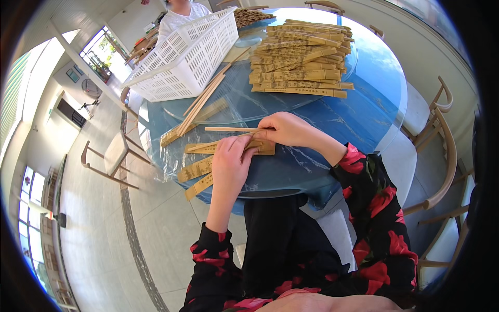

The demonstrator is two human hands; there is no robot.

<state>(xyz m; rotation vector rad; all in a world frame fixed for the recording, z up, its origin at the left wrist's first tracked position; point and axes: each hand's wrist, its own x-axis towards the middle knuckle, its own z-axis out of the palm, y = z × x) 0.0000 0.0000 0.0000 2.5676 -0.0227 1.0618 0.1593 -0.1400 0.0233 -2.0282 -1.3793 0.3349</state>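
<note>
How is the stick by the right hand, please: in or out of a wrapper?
Out where visible: the stick shows bare; its end at the right hand is hidden, so I cannot tell.

Surface: a round table with a blue, white-veined, glossy top
Clear disc: round and see-through, lying over the middle of the surface
Sleeve pile: many narrow, printed tan sleeves, stacked crosswise in uneven layers on the disc
White basket: slatted plastic, upright at the far left
Brown heap: small pieces, beyond the basket; too small to make out
Wooden sticks: a loose, slanting bunch just beside the basket, lying across a tan sleeve
Near sleeves: several, fanned out flat close to the front edge
</note>
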